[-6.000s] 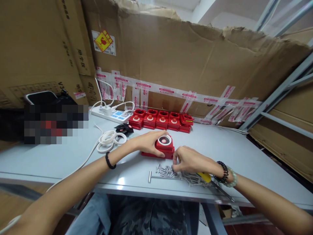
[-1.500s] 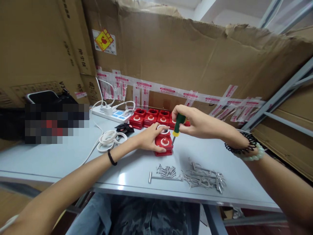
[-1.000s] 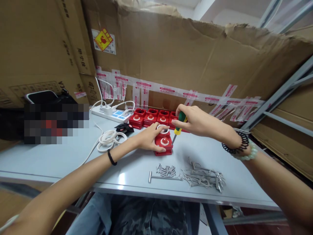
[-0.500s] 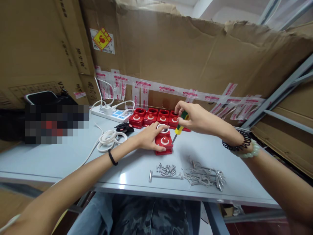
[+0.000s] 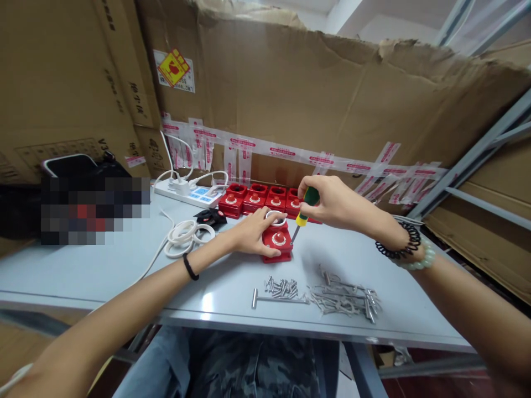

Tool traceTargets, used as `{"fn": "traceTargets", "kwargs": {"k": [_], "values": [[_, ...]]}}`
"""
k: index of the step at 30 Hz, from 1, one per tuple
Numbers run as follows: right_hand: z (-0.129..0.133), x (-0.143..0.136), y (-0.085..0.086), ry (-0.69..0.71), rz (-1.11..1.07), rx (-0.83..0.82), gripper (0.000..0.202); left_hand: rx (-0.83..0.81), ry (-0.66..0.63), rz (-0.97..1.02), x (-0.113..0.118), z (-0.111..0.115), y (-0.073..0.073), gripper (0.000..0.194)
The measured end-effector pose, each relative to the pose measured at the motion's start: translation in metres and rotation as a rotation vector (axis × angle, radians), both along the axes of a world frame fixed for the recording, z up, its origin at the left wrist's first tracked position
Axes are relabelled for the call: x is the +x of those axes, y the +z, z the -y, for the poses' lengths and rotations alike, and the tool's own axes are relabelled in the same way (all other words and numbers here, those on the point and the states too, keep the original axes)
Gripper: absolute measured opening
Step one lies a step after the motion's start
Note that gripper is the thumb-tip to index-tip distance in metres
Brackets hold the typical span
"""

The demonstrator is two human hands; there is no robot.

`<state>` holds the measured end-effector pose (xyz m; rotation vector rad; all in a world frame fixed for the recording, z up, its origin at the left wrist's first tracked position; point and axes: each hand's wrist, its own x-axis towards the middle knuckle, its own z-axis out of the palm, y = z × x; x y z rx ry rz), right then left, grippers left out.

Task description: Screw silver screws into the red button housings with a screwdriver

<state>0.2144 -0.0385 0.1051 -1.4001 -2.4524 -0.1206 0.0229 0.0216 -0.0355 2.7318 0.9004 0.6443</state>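
Observation:
My left hand (image 5: 258, 232) grips a red housing (image 5: 279, 251) on the table, fingers at its back and thumb along its front left. A round red knob sits on the housing, and a white ring (image 5: 275, 218) shows at its rear opening. In my right hand (image 5: 326, 198) is a screwdriver (image 5: 302, 219) with a green and yellow handle, fingers wrapped round it. Its shaft tilts down to the left, the tip at the housing's right edge. Whether a screw is under the tip is too small to tell. Behind stand several similar red housings (image 5: 230, 203) in a row.
Loose screws (image 5: 282, 288), a T-shaped metal bar (image 5: 274, 299) and bagged metal parts (image 5: 348, 298) lie in front. White rings (image 5: 182, 235), a black packet (image 5: 211, 218) and a power strip (image 5: 188, 192) are to the left. Cardboard (image 5: 290, 94) walls the back.
The screwdriver handle has turned slightly in my right hand, its tip still at the housing's right edge. My left hand keeps its hold.

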Motion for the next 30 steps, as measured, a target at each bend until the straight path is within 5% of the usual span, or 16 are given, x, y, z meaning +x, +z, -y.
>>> {"fn": "traceTargets", "kwargs": {"k": [4, 10, 15, 21, 26, 30], "values": [[-0.0052, 0.0008, -0.0056, -0.029, -0.006, 0.054, 0.01, 0.012, -0.004, 0.003, 0.0002, -0.0007, -0.0006, 0.087], [-0.0023, 0.0025, -0.0012, 0.105, -0.081, -0.055, 0.034, -0.001, 0.005, -0.004, -0.0001, -0.0019, -0.0024, 0.088], [0.001, -0.0004, -0.0006, -0.128, 0.057, 0.03, 0.029, 0.01, -0.005, -0.013, -0.0001, -0.0003, -0.0004, 0.087], [0.0009, 0.0023, 0.004, 0.089, -0.075, -0.087, 0.035, 0.007, -0.002, -0.006, 0.0001, -0.0003, -0.0002, 0.089], [-0.0011, -0.0003, -0.0013, -0.04, 0.009, 0.016, 0.012, 0.014, -0.013, 0.017, -0.0002, -0.0021, -0.0023, 0.087], [-0.0028, 0.0016, -0.0013, -0.043, -0.006, -0.001, 0.014, 0.011, -0.022, 0.023, -0.0006, -0.0022, -0.0025, 0.087]]}}
